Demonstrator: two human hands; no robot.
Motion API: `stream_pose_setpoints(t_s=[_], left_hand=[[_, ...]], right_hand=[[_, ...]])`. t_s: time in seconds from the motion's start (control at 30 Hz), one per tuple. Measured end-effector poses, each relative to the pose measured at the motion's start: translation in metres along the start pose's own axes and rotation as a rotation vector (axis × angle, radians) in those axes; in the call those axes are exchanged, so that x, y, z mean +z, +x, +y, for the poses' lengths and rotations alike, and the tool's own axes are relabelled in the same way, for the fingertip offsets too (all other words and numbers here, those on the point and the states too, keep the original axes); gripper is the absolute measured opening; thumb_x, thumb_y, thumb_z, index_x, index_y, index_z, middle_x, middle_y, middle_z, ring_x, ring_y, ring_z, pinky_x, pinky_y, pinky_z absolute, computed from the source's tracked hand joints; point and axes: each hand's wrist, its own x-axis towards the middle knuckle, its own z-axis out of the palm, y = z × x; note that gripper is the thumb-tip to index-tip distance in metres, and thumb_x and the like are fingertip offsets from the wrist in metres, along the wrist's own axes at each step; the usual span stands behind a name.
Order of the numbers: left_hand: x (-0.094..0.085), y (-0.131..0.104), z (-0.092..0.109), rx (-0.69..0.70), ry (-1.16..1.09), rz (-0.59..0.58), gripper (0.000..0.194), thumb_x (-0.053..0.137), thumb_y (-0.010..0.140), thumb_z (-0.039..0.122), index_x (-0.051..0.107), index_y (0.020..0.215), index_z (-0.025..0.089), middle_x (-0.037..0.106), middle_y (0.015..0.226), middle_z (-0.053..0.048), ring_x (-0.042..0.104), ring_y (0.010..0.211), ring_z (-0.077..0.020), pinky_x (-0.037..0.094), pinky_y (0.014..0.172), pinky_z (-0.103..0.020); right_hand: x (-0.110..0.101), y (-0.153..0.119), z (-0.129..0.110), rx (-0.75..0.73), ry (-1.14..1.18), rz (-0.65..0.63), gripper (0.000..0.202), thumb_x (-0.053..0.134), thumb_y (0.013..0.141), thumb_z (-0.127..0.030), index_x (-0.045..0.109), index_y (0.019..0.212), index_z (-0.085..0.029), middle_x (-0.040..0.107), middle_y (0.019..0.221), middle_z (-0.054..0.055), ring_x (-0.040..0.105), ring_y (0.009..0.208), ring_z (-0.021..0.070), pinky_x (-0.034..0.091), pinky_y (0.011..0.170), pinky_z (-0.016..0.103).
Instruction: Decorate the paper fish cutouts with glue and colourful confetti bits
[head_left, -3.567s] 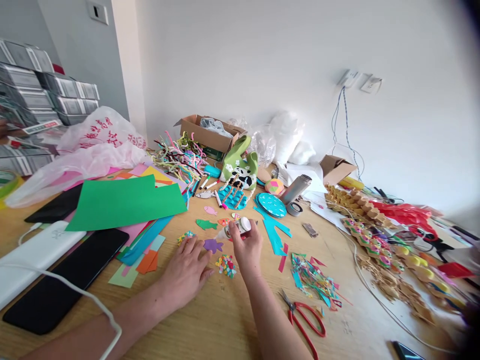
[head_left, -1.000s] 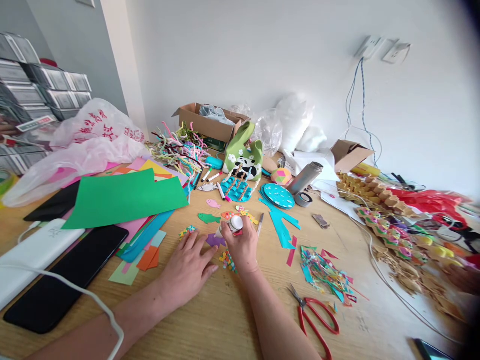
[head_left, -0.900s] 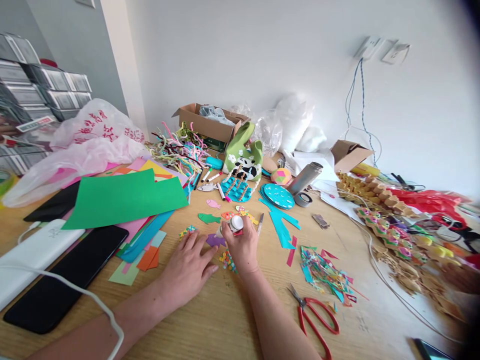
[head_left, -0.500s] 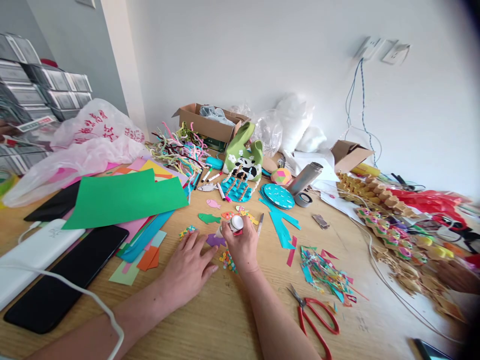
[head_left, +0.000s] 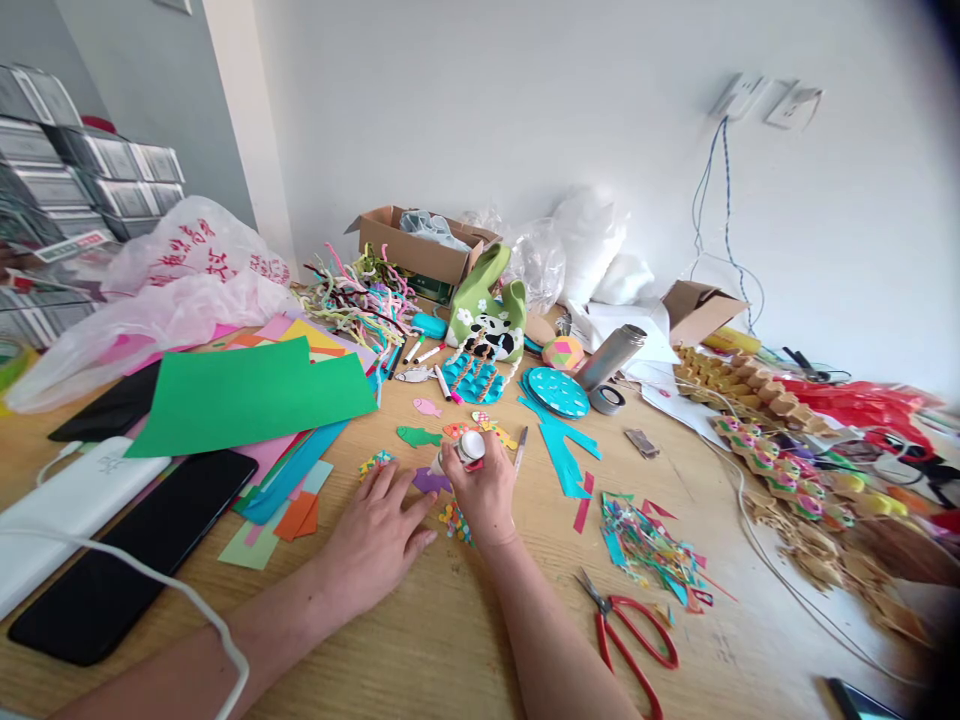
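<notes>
My right hand [head_left: 484, 490] is closed around a small white glue bottle [head_left: 472, 446], tipped so its narrow end points down at a purple paper fish [head_left: 431, 481]. Flat on the table to the left, my left hand [head_left: 386, 520] has its fingers spread, the fingertips by the purple fish and a dotted fish [head_left: 376, 463]. Small colourful paper dots [head_left: 456, 523] lie between the hands, partly hidden by the right one. Beyond are a green fish [head_left: 418, 437], a pink fish [head_left: 427, 407] and several orange and yellow patterned ones, partly covered by my right hand.
Red-handled scissors [head_left: 637, 635] lie at front right, near a heap of paper scraps [head_left: 652, 545]. Coloured paper sheets [head_left: 247, 395], a black phone [head_left: 135, 560] and a white cable [head_left: 165, 575] are at left. A steel flask [head_left: 611, 358] leans behind. Someone's blurred hand shows at the far right.
My hands and the glue bottle stay almost where they were. At the far right edge, the other person's hand has shifted slightly.
</notes>
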Motion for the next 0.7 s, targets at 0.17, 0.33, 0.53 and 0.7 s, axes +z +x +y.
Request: stream_pose_setpoints(t_s=[0.17,0.33,0.53,0.7], left_hand=[[-0.0012,0.0002,0.0001,-0.003,0.009,-0.009,0.039,0.051,0.094,0.046,0.063,0.127,0.029,0.058,0.133,-0.012,0.045,0.131,-0.0351,0.039,0.107,-0.054],[-0.0012,0.0005,0.0001,0.000,0.015,-0.021,0.039,0.050,0.094,0.045,0.063,0.127,0.029,0.058,0.134,-0.012,0.044,0.131,-0.0362,0.039,0.107,-0.055],[-0.0007,0.0008,0.0003,-0.004,0.013,-0.020,0.039,0.050,0.094,0.045,0.062,0.128,0.029,0.058,0.134,-0.012,0.044,0.132,-0.0356,0.038,0.108,-0.054],[0.0009,0.0008,0.0001,0.000,0.014,-0.013,0.039,0.051,0.094,0.045,0.062,0.127,0.029,0.058,0.134,-0.011,0.045,0.131,-0.0346,0.037,0.108,-0.054]], right_hand=[[0.0001,0.0001,-0.0007,-0.027,0.016,-0.011,0.026,0.060,0.082,-0.039,0.042,0.073,-0.023,0.049,0.065,-0.004,0.044,0.057,0.0133,0.036,0.056,0.024],[0.0004,0.0001,-0.0009,-0.030,0.005,-0.016,0.025,0.060,0.082,-0.039,0.044,0.074,-0.023,0.050,0.064,-0.004,0.045,0.058,0.0140,0.036,0.056,0.025],[0.0010,-0.0002,-0.0016,-0.041,-0.002,-0.016,0.024,0.059,0.083,-0.039,0.043,0.074,-0.023,0.050,0.064,-0.004,0.046,0.058,0.0145,0.037,0.056,0.025],[0.0003,0.0001,-0.0025,-0.045,-0.008,-0.011,0.024,0.060,0.083,-0.038,0.043,0.074,-0.023,0.050,0.064,-0.004,0.046,0.058,0.0145,0.036,0.056,0.025]])
